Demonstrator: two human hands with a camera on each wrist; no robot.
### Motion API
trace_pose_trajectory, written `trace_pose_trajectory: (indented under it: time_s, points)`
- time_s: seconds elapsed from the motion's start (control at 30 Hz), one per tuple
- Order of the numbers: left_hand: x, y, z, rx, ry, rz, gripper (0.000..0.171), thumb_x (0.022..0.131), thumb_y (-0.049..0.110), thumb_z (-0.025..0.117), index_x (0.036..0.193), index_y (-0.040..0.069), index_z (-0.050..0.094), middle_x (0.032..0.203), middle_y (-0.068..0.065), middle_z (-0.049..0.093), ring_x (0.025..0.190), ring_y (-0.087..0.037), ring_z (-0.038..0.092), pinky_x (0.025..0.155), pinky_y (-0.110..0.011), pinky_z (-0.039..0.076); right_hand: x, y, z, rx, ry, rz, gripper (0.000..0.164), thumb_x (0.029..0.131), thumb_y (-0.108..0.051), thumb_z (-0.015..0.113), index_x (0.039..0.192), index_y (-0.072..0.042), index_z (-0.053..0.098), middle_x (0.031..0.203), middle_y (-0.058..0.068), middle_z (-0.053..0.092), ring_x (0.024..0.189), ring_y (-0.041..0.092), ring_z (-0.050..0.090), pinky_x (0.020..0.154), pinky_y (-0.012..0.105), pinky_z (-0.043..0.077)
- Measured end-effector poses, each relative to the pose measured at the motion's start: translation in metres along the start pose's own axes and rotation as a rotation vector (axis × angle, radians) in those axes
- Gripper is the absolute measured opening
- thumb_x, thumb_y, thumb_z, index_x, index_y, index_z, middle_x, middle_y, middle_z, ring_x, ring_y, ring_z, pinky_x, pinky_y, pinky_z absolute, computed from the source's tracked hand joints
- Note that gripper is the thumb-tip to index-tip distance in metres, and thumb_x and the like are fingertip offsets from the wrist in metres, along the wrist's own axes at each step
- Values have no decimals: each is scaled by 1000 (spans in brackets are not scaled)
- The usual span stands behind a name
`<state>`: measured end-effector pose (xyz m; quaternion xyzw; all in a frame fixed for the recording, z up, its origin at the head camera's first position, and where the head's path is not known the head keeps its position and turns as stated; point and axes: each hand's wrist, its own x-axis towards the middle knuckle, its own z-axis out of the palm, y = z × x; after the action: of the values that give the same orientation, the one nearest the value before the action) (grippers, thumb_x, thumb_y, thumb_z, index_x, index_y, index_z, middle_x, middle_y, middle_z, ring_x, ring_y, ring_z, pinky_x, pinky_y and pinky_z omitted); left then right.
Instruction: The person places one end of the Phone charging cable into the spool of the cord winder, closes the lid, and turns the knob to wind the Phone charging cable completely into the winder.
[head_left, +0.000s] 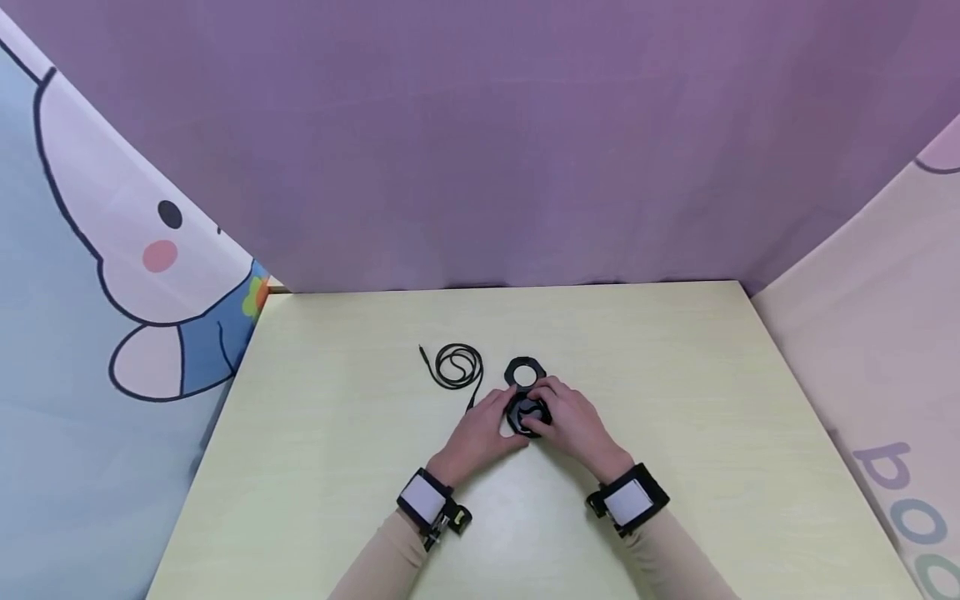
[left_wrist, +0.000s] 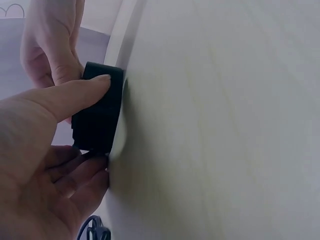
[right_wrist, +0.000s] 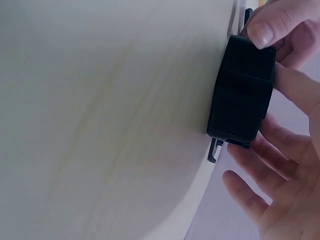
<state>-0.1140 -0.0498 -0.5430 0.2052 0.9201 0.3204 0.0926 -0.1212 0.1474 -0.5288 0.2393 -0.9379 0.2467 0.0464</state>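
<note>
A black octagonal case (head_left: 529, 407) sits on the table between both hands, its top side facing up with dark coiled material visible inside. Joined or lying against its far side is a flat black ring-shaped piece (head_left: 512, 367) with a round opening. My left hand (head_left: 482, 429) grips the case from the left, thumb on its near wall and fingers on its far side, as the left wrist view shows. From the right, my right hand (head_left: 576, 421) holds the case, thumb over its upper edge and index finger on the far side. Textured case walls (right_wrist: 240, 95) show in the right wrist view.
A thin black cable (head_left: 481, 367) lies coiled to the left, one plug end pointing up-left and the other end running toward my left hand. The pale wooden table (head_left: 345, 375) meets a purple curtain (head_left: 480, 167) at the back; printed cloths hang at both sides.
</note>
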Motion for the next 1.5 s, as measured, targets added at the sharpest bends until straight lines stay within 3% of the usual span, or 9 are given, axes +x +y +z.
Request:
trace_pose_trajectory:
  time_s: [0.3, 0.43, 0.57, 0.93, 1.13, 1.27, 1.4, 1.5]
  points:
    - [-1, -10, -6, -13, -86, 51, 87, 93, 22, 76, 162, 3, 27, 154, -10, 48, 140, -24, 50, 116, -39, 43, 0, 1, -4, -41, -19, 27, 43, 87, -29, 84, 116, -1, 72, 126, 13, 64, 109, 31, 67, 94, 53, 53]
    - [-4, -12, -8, 3, -110, 48, 81, 93, 17, 69, 162, 5, 28, 155, -9, 48, 142, -25, 49, 116, -40, 42, -1, 2, -5, -9, -17, 44, 48, 87, -32, 84, 121, -1, 70, 127, 12, 65, 111, 31, 67, 95, 53, 52]
    - [-6, -13, -8, 15, -92, 45, 75, 94, 17, 64, 161, 6, 32, 156, -9, 48, 142, -26, 49, 116, -40, 42, -3, 4, -5, 53, -1, 58, 50, 88, -34, 83, 123, -1, 69, 126, 12, 65, 112, 31, 66, 95, 53, 51]
    - [-6, -19, -15, -3, 140, 130, 46, 100, 15, 64, 144, 6, 57, 140, -7, 60, 120, -22, 65, 103, -37, 54, -7, 8, -3, 106, 55, 25, 49, 92, -30, 79, 126, 3, 65, 128, 17, 64, 108, 33, 66, 94, 54, 53]
    - [-5, -25, -19, 20, 305, 177, 38, 97, 12, 68, 134, 5, 66, 139, -10, 62, 127, -25, 61, 109, -38, 50, -8, 11, 0, 124, 72, 12, 48, 92, -28, 79, 126, 3, 65, 128, 16, 64, 102, 31, 66, 93, 52, 54]
    - [0, -32, -23, 16, 456, 198, 34, 94, 8, 71, 127, 2, 70, 138, -15, 62, 128, -30, 60, 109, -43, 49, -8, 11, -1, 136, 85, 10, 47, 93, -27, 78, 127, 2, 65, 128, 16, 64, 95, 29, 65, 91, 50, 55]
    - [7, -41, -27, -29, 601, 206, 31, 90, 1, 72, 121, -1, 72, 138, -18, 61, 125, -33, 60, 104, -48, 51, -8, 11, -2, 154, 83, 17, 46, 94, -26, 77, 129, 2, 64, 130, 16, 63, 105, 32, 65, 95, 52, 53]
    - [10, -48, -31, -78, 658, 172, 32, 90, -1, 71, 122, -1, 71, 143, -18, 58, 130, -35, 56, 107, -51, 48, -9, 11, -3, 169, 77, 24, 46, 95, -24, 76, 131, 2, 63, 131, 17, 61, 113, 35, 64, 98, 55, 52]
